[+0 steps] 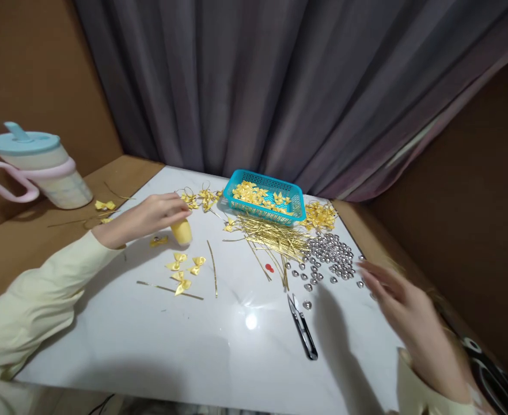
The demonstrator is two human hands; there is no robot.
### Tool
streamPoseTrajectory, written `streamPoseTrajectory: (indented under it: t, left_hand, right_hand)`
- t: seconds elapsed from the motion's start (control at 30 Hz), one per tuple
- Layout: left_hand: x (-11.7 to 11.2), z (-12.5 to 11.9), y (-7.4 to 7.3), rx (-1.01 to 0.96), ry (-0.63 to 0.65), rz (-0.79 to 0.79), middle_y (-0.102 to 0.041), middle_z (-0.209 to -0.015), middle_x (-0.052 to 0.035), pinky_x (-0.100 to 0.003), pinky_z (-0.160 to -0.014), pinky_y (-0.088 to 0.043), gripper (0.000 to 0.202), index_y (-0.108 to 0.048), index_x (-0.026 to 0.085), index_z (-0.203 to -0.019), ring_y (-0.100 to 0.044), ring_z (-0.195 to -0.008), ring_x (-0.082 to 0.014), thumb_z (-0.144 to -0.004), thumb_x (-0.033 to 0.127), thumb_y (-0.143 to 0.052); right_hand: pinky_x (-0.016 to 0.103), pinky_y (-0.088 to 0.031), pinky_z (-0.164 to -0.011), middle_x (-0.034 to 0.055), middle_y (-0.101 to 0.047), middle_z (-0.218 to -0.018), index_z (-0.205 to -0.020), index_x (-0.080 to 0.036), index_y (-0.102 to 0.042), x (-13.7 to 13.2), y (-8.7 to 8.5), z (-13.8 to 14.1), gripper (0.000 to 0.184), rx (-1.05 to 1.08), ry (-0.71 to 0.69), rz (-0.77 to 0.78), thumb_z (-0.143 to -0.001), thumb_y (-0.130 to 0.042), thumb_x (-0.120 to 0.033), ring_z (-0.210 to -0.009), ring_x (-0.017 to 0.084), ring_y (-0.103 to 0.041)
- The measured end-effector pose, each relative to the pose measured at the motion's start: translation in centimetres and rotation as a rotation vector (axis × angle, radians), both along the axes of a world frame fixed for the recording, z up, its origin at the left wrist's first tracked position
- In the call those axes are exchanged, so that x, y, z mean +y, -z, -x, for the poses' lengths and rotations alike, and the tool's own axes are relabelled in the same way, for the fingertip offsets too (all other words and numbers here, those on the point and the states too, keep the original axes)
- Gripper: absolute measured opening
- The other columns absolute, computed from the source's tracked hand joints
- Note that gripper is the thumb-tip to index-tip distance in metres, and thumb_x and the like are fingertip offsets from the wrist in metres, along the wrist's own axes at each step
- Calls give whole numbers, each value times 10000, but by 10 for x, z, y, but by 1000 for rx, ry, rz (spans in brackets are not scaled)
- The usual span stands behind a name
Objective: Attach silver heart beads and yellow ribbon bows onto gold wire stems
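Observation:
My left hand (148, 216) is closed around the top of a small yellow bottle (182, 232) that stands on the white table (219, 351). A few yellow ribbon bows (180, 271) lie just in front of it. My right hand (403, 311) hovers open, fingers spread and slightly blurred, over the table's right edge beside a pile of silver heart beads (329, 256). It holds nothing. Gold wire strips (275, 236) lie bundled between the bottle and the beads. Black thread snips (302, 327) lie left of my right hand.
A teal plastic basket (297, 202) with yellow bows stands at the back by the grey curtain. More bows with gold loops (321, 214) lie to its right and left. A lidded jug with a pink handle (38, 170) stands on the wooden ledge at left.

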State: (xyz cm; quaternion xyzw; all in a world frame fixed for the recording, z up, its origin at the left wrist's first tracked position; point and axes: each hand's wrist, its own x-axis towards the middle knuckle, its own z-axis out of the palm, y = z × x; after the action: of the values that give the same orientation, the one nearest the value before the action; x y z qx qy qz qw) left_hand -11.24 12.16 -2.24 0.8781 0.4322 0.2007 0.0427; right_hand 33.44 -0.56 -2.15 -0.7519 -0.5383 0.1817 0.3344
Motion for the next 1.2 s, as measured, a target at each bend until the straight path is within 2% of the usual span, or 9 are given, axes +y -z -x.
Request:
streamPoseTrajectory:
  t: [0.1, 0.17, 0.27, 0.4, 0.63, 0.8, 0.9, 1.03, 1.2]
  left_hand:
    - [-24, -23, -13, -90, 133, -59, -663, -856, -34, -235, -713, -444, 287, -633, 166, -902, -623, -770, -152, -964, 369, -440]
    - [-38, -36, -18, -112, 214, -86, -660, -862, -37, -227, -708, -446, 261, -622, 160, -922, -620, -774, -146, -978, 332, -434]
    - [-55, -48, -22, -62, 290, -151, -640, -887, -57, -242, -708, -447, 274, -606, 158, -935, -610, -792, -154, -1002, 302, -382]
    - [-72, -54, -24, -47, 322, -228, -627, -857, -57, -249, -694, -449, 293, -596, 162, -899, -601, -757, -151, -1009, 293, -358]
    - [-90, -61, -27, -11, 357, -289, -614, -824, -51, -250, -639, -439, 322, -593, 155, -887, -597, -710, -144, -1013, 296, -333]
    - [-95, -57, -21, 71, 337, -271, -596, -797, -22, -249, -620, -432, 266, -580, 164, -998, -586, -679, -131, -1011, 314, -360]
    - [-93, -49, -18, 135, 334, -314, -611, -820, -41, -270, -608, -432, 350, -585, 148, -974, -590, -667, -145, -998, 424, -371]
    - [-80, -34, -14, 219, 289, -314, -588, -808, -57, -283, -571, -420, 475, -593, 154, -805, -568, -613, -149, -990, 493, -315]
    - [-51, -16, 2, 236, 173, -316, -589, -809, -60, -275, -593, -424, 471, -593, 170, -800, -572, -639, -160, -1001, 465, -287]
  right_hand:
    - [486, -412, -998, 112, -649, -1249, -1106, -239, -703, -6, -5, 103, 526, 522, -584, 318, -875, -446, -635, -1042, 301, -635]
    - [454, -356, -1081, 93, -535, -1404, -1278, -226, -604, -7, 4, 156, 628, 828, -774, 435, -889, -396, -674, -1213, 270, -556]
    - [406, -286, -1141, 144, -446, -1470, -1351, -124, -514, -2, 23, 197, 761, 1221, -787, 559, -914, -260, -693, -1372, 226, -398]
    - [368, -255, -1148, 148, -517, -1396, -1253, -122, -572, 4, 32, 206, 731, 1372, -695, 595, -937, -199, -666, -1320, 198, -452]
    - [255, -469, -836, 61, -686, -911, -1010, -176, -640, 4, 33, 216, 547, 1658, -580, 550, -961, -298, -600, -764, 131, -634]
    - [275, -500, -735, 3, -652, -756, -901, -224, -622, 17, 20, 188, 270, 1542, -498, 45, -973, -450, -420, -732, 141, -614]
    - [211, -414, -512, -88, -370, -454, -730, -234, -554, 18, 5, 143, 227, 1479, -486, -141, -906, -600, -368, -449, 102, -396]
    - [220, -209, -378, -112, -207, -424, -689, -227, -518, -4, -16, 72, 234, 1348, -395, -397, -842, -691, -264, -378, 79, -128]
    - [350, -167, -421, -77, -269, -406, -646, -246, -542, -55, -37, -5, 230, 1016, -87, -544, -836, -671, -248, -377, 51, -249]
